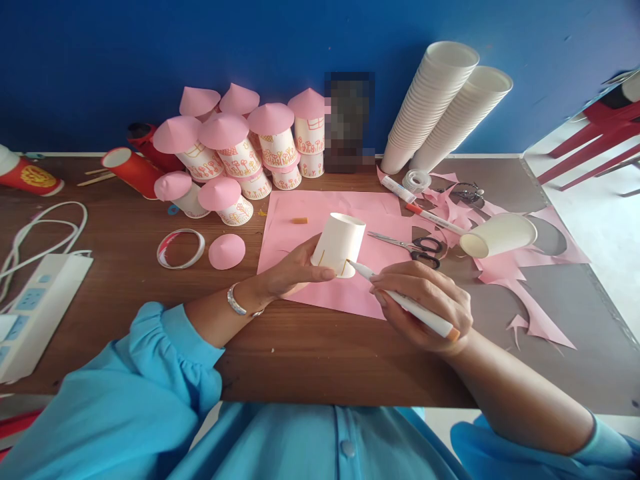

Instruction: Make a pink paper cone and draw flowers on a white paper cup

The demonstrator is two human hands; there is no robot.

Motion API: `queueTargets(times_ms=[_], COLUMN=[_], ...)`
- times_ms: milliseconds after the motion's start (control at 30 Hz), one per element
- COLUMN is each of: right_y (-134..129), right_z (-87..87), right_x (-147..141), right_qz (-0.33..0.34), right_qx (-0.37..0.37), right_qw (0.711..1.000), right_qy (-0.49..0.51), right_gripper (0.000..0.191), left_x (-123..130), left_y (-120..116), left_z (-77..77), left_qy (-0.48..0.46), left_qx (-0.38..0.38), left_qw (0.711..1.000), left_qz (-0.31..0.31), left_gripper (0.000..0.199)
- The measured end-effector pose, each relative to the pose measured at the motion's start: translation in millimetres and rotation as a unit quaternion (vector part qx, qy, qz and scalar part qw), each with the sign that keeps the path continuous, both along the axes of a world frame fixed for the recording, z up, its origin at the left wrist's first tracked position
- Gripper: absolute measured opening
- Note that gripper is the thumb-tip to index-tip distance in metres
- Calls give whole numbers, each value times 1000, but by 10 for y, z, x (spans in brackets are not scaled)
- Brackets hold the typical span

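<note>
Clasped paper cup (341, 240) in left hand (296, 270), pinched marker (423, 314) in right hand (435, 297), behind front edge of tabletop (320, 360) — perhaps risked smudging lines (321, 257) through thumb (321, 273) slip.

Pwr strip (47, 320) cut off at pic's L edge, dark obj (350, 127) pixelated, L hand (299, 268) partly behind cup (343, 237).

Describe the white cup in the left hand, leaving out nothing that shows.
The white cup looks like plain, smooth paper. It tapers, narrower end up and wider end down, leaning slightly. Near its lower edge are two short yellow-brown strokes, set apart; the rest of the visible side is unmarked. The left hand grips it from the side, thumb across the lower edge. It is over the pink sheet. A marker's tip meets it at the right-hand stroke.
</note>
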State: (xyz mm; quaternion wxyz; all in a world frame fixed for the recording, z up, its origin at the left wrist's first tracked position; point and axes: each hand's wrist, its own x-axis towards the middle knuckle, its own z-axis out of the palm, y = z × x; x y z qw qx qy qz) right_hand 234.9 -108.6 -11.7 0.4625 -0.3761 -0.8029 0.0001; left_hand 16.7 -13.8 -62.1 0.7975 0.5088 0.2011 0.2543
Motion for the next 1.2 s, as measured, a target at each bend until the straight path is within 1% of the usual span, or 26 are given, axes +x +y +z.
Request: queueTargets(times_ms=[300,500,800,967,1200], right_y=[7,4,6,1,8], right_z=[1,-5,9,14,13], right_x=[-2,-8,-2,-8,-17], right_qz=[7,4,-4,-11,-10], right_qx=[-8,0,-8,-8,-1], right_qw=[1000,1000,1000,1000,1000], right_qy=[-4,-3,3,1,-3], right_gripper=[20,21,28,25,20], left_x=[5,-2,-4,-3,-1], left_y=[-8,1,-7,-10,-1], left_z=[18,26,25,12,2], left_qy=[3,-6,9,16,15], left_qx=[0,13,7,-4,-8], left_qw=[1000,1000,1000,1000,1000], left_qz=[8,-10,-2,12,11], left_gripper=[55,54,57,62,62])
